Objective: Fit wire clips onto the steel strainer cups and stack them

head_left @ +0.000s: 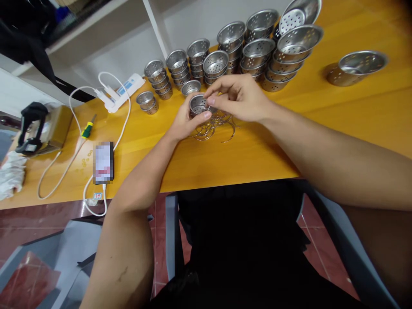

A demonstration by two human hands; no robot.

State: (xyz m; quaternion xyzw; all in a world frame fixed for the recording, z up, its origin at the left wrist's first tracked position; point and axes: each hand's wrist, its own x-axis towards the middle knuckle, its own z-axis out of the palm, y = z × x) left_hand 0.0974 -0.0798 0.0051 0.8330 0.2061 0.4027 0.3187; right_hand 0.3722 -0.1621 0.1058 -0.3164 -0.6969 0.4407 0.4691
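Note:
My left hand [186, 124] is wrapped round a small perforated steel cup [197, 104], holding it just above the yellow table [244, 154]. My right hand [240, 96] pinches a thin wire piece at the cup's rim, fingers closed. Under both hands lies a heap of bent wire handles [214, 126]. Behind them stand stacks of small steel cups [180, 68] and stacks of larger perforated bowls [273, 51].
A single steel bowl [358, 68] sits at the far right. To the left lie a phone [103, 162] on a white cable, a power strip [124, 91], a green-yellow screwdriver [87, 127] and a tape dispenser [32, 128]. A white wall bounds the table's far side.

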